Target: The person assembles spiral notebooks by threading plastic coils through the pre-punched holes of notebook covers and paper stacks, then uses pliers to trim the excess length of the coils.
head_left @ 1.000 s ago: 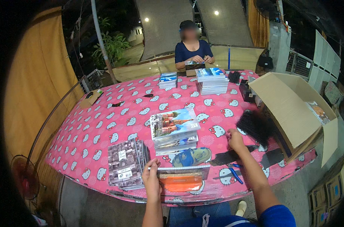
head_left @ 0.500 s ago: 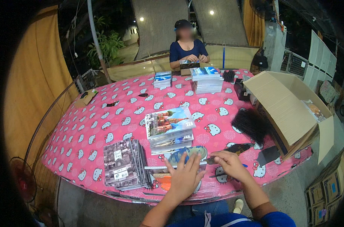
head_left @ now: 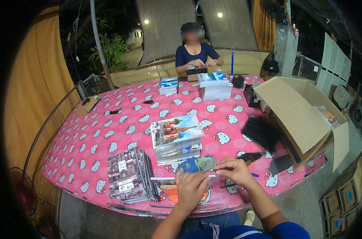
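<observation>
Close to me at the table's front edge lies a notebook point(head_left: 159, 181) with a pale, dotted edge; orange shows on its near part. Bent over that edge, the fingers of my left hand point(head_left: 190, 189) are closed on the notebook. At the right end of the edge my right hand point(head_left: 234, 172) pinches something too small to make out. Just beyond both hands is a blue and yellow-green patterned piece point(head_left: 197, 163), partly hidden by fingers. A stack of notebooks point(head_left: 177, 131) with a colourful domed-building cover stands behind it. Grey photo-covered notebooks point(head_left: 127, 175) fan out on the left.
An open cardboard box point(head_left: 296, 115) stands at the right, beside a heap of black wire-like pieces point(head_left: 260, 133) and a blue pen point(head_left: 254, 175). Across the pink patterned table point(head_left: 85, 137), a person point(head_left: 197, 55) works behind more notebook stacks point(head_left: 215, 91). Cartons point(head_left: 344, 199) are on the floor.
My left hand has gone from spread flat to bent fingers on the notebook's edge. My right hand has shifted slightly left, its fingertips now pinching close to the left hand.
</observation>
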The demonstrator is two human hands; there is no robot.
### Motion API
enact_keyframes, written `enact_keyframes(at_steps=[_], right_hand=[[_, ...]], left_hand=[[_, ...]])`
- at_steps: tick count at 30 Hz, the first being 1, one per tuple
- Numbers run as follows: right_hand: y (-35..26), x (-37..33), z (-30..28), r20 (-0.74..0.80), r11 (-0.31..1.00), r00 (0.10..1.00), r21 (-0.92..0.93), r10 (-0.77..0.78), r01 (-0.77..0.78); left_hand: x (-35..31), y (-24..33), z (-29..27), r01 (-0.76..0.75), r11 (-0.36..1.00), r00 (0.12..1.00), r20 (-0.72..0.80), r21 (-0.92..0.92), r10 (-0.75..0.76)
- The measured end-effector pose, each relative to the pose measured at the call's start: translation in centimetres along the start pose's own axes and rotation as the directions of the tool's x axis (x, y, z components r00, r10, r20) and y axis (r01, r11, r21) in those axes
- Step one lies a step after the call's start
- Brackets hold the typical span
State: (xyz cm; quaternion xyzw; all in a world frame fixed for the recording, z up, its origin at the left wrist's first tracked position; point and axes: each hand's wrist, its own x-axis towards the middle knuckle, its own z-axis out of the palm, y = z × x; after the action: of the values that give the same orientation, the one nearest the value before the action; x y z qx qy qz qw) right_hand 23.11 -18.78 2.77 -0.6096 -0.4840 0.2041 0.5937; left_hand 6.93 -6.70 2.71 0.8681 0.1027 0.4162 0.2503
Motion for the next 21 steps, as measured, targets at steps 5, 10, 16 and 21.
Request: enact_keyframes(at_steps=[5, 10, 16, 21], right_hand=[[0.2, 1.2, -1.2, 0.262, 0.977, 0.953, 0.105, 0.155, -0.188], [0.0, 1.1, -2.1, 0.317, 0.985, 0.935, 0.018, 0.158, -0.173], [-3.5, -0.7, 0.1, 0.201, 0.847, 0.98, -0.52, -0.002, 0.108], [-3.5, -1.3, 1.0, 0.042, 0.839, 0.993, -0.533, -0.107, 0.113]], left_hand=[[-0.2, -0.4, 0.1, -0.012, 0.999, 1.0, 0.017, -0.03, 0.013], [0.0, -0.2, 0.1, -0.023, 0.998, 1.0, -0.006, -0.059, 0.023], [-0.2, -0.2, 0.2, 0.004, 1.0, 0.999, -0.035, -0.019, -0.005], [0.4, 0.3, -0.3, 0.055, 0.987, 0.998, -0.006, 0.154, -0.055]])
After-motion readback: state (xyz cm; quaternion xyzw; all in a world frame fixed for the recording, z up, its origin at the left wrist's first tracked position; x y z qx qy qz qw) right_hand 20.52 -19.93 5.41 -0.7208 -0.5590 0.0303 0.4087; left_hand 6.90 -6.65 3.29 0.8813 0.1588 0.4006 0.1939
